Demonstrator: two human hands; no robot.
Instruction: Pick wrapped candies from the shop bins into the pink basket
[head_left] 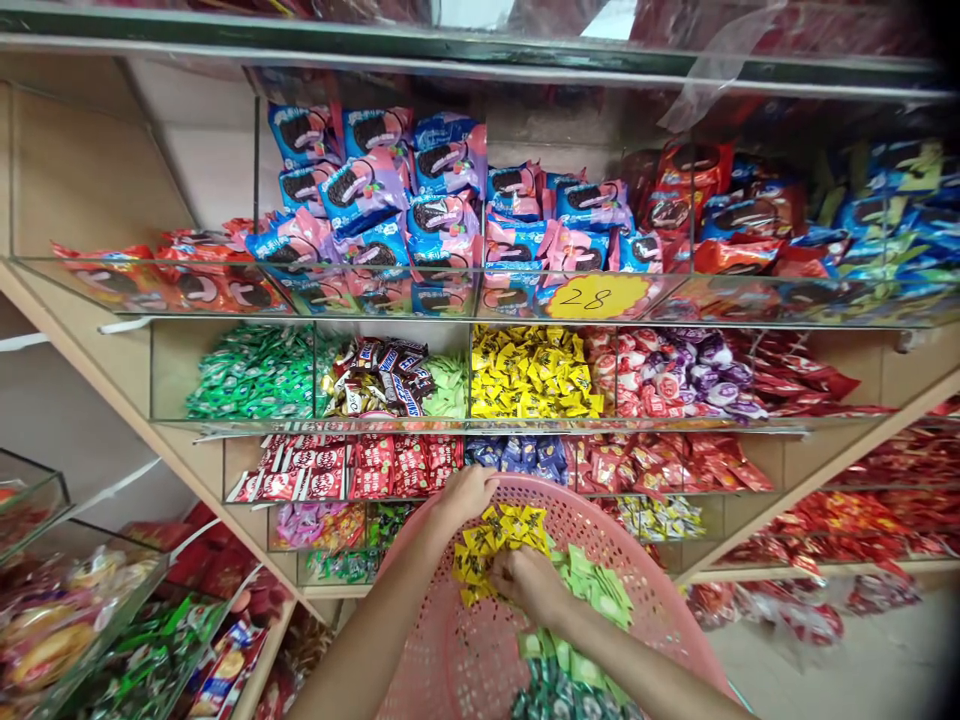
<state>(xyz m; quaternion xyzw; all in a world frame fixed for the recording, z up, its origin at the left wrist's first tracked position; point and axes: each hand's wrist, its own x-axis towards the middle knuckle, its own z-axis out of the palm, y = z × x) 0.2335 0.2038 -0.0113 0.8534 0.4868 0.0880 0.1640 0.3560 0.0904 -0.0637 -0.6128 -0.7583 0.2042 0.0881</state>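
Observation:
A pink perforated plastic basket [600,488] tilts in front of the shelves. My left hand [469,495] is closed over its far rim. Inside the basket my right hand [529,580] is curled closed among yellow-wrapped candies [514,525], its fingertips partly hidden by them. Light green packets [600,590] lie to the right of that hand, partly under my forearm. Dark green wrapped candies [566,695] rest nearer to me in the basket.
Glass-fronted shelves rise ahead. The upper one holds blue and pink cookie packs [364,195] and a yellow "28" tag [598,297]. Below are green candies [251,370], chocolate bars [401,375] and a yellow candy pile [532,372]. Glass bins of packaged snacks [67,620] stand at left.

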